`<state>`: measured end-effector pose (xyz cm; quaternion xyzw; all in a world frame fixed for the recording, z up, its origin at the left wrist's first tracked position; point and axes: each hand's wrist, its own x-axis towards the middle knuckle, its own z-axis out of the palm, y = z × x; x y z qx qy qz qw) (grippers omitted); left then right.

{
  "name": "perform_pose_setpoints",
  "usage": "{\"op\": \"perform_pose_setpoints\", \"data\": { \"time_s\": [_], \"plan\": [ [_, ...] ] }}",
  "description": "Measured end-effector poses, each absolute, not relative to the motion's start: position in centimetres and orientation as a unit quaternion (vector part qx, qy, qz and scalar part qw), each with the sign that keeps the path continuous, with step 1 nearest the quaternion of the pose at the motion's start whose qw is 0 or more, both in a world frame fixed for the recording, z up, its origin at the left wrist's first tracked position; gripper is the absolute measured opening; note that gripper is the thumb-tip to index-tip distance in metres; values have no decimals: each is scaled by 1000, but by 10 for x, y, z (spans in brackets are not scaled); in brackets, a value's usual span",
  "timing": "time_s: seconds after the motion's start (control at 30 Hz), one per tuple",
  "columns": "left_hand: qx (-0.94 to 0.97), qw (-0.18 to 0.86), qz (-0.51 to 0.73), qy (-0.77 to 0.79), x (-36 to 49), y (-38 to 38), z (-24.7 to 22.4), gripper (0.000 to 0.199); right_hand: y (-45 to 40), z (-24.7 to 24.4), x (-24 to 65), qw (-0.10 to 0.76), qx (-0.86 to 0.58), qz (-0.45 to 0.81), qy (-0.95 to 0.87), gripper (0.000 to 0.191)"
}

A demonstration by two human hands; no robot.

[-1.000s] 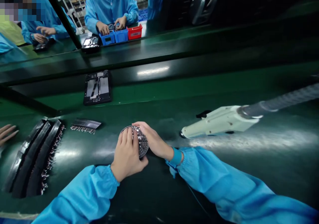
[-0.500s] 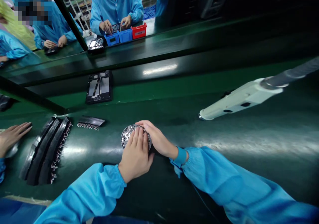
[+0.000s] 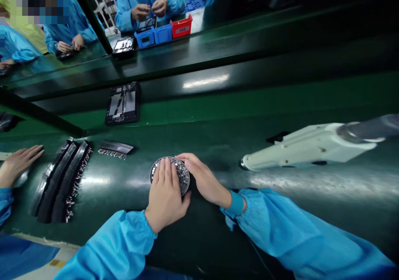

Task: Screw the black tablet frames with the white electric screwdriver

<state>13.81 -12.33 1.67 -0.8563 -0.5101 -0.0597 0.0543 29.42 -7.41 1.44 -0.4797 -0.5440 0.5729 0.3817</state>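
Note:
A round metal dish (image 3: 183, 176) filled with small shiny pieces lies on the dark green table (image 3: 218, 238). My left hand (image 3: 166, 192) rests flat over the dish, its fingers stretched out side by side on the pieces and its thumb at the near right rim. My right hand (image 3: 205, 178) is at the dish's upper right edge, fingers extended, palm turned inward, holding nothing that I can see. A teal band (image 3: 236, 205) circles my right wrist.
A pale powered tool (image 3: 296, 149) lies at the right. Black strips with wires (image 3: 62, 180), a shorter strip (image 3: 115, 148) and a black device (image 3: 123, 103) are at the left. Another person's hand (image 3: 20, 163) rests at the far left; co-workers sit behind blue bins (image 3: 163, 33) and a red bin (image 3: 181, 26).
My left hand has shifted left over the dish, and my right hand has moved slightly right. The pale tool sits lower in view. Across the line, a co-worker's hands have risen and come together.

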Motion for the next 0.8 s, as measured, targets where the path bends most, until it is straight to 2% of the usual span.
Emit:
{"op": "perform_pose_setpoints", "data": {
  "time_s": [0.33,0.57,0.8],
  "plan": [
    [-886,58,-118,-445,153,-109,19,61,-73,15,291,376,-492,572,-538,48],
    [-932,79,-87,-343,138,-114,23,43,-71,15,292,379,-493,562,-545,44],
    [-933,33,-23,-356,121,-103,27,66,-71,17,293,388,-488,551,-556,44]
  ]
}}
